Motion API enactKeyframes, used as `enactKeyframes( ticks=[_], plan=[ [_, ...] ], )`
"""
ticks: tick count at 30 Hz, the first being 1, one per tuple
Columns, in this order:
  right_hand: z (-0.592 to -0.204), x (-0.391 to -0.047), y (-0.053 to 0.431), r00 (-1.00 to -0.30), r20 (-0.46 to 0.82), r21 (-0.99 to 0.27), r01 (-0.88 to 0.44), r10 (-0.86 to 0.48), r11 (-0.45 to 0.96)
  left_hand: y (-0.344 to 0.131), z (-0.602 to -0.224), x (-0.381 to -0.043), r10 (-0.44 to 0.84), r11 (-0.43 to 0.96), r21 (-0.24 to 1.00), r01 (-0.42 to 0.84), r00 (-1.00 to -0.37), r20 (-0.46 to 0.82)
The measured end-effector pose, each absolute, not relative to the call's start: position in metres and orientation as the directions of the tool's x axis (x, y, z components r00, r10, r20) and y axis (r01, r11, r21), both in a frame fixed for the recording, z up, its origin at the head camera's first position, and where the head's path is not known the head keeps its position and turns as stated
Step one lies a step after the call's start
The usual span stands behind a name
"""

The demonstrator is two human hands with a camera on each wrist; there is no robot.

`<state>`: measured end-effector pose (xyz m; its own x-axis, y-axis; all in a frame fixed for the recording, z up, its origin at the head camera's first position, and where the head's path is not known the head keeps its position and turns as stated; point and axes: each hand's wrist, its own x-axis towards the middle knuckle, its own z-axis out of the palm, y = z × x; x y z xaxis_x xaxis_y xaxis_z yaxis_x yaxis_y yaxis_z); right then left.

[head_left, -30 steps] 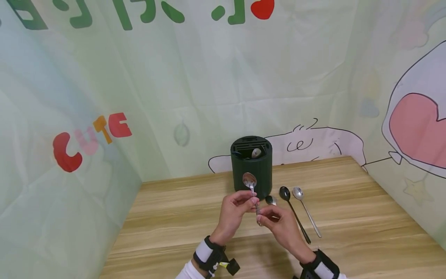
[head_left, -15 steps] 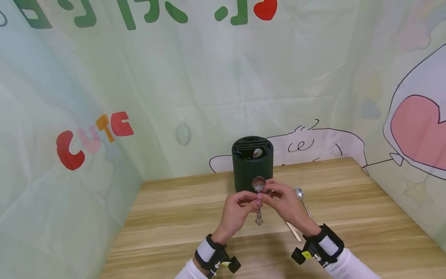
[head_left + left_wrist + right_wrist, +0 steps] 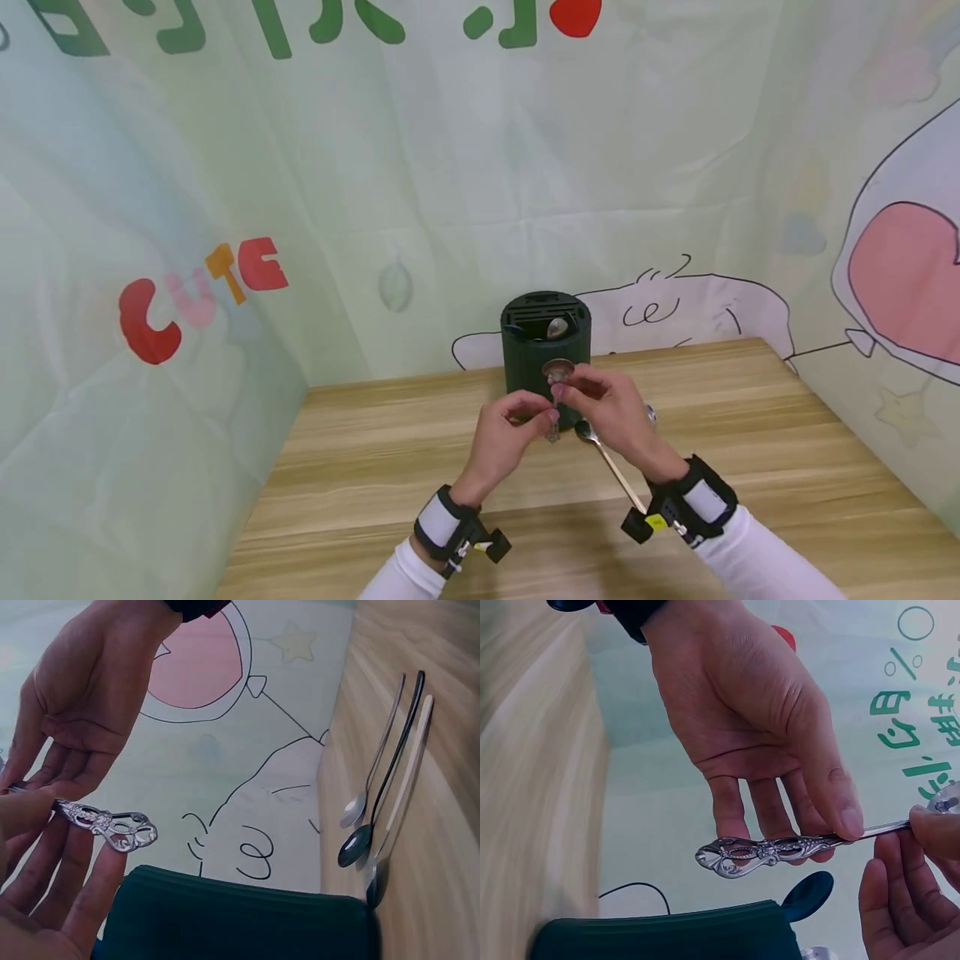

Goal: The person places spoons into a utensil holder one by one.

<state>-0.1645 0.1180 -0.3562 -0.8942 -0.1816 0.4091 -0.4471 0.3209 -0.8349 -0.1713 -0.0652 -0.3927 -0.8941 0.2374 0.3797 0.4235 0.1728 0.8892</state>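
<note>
Both hands hold one silver spoon with an ornate openwork handle, raised in front of a dark green utensil holder. My left hand pinches the handle near its decorated part. Higher up, my right hand pinches the neck, close under the bowl, which tips back and looks nearly edge-on in the head view. In the right wrist view, thumb and fingers of the left hand meet on the handle, while the right hand grips toward the bowl at the right edge.
Three spoons lie side by side on the wooden table: a silver spoon, a black spoon and a pale-handled spoon. Another spoon stands in the holder. A printed cloth hangs behind the table.
My right hand has moved from the handle's lower end up to just below the bowl. The spoon has tilted and risen slightly, with the left hand still pinching it.
</note>
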Motion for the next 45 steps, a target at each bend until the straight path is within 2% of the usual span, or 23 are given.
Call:
enactKeyframes(
  ticks=[9, 18, 28, 36, 45],
  plan=[
    [-0.327, -0.189, 0.113, -0.864, 0.457, -0.833, -0.499, -0.211, 0.240, -0.069, -0.367, -0.198, 0.223, 0.196, 0.870, 0.453, -0.884, 0.410],
    [-0.308, -0.218, 0.105, -0.871, 0.448, -0.820, -0.490, -0.203, 0.294, -0.070, -0.325, -0.204, 0.205, 0.196, 0.844, 0.499, -0.863, 0.462],
    [-0.305, -0.246, 0.103, -0.878, 0.441, -0.814, -0.479, -0.188, 0.329, -0.068, -0.326, -0.232, 0.169, 0.195, 0.851, 0.488, -0.871, 0.461],
    [-0.302, -0.257, 0.101, -0.872, 0.457, -0.804, -0.489, -0.173, 0.338, -0.067, -0.322, -0.245, 0.147, 0.218, 0.845, 0.488, -0.872, 0.466],
    [-0.295, -0.268, 0.100, -0.857, 0.491, -0.778, -0.512, -0.158, 0.364, -0.067, -0.339, -0.283, 0.140, 0.199, 0.840, 0.505, -0.863, 0.486]
  ],
)
